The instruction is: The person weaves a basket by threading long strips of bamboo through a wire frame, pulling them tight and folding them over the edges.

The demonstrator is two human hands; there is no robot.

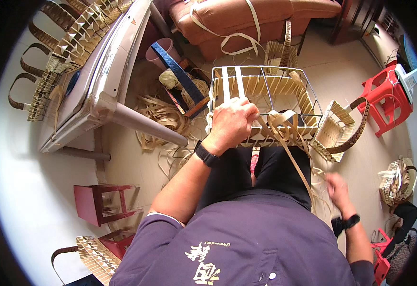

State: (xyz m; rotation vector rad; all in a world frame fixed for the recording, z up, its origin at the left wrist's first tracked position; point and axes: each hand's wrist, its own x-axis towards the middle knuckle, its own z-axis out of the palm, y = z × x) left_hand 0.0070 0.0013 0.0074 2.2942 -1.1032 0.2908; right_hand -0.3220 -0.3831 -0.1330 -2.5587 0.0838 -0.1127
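Tan low, bare wire (279, 67) above: rests on the lap (284, 171) as a basket (277, 87), seems half done, with top to fill. Grips near edge with left fingers (252, 111); cannot tell about blurred right fingers (333, 179).

Left fingers (248, 106) curled, forearm (184, 178) angled forward; right fingers (333, 180) lower, out to side, blurred.

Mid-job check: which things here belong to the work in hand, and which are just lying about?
In the job:
- wire basket, under the left hand
- tan strips on it
- probably the strip pile

Lying about, apparently:
- handled basket
- red stool
- sofa
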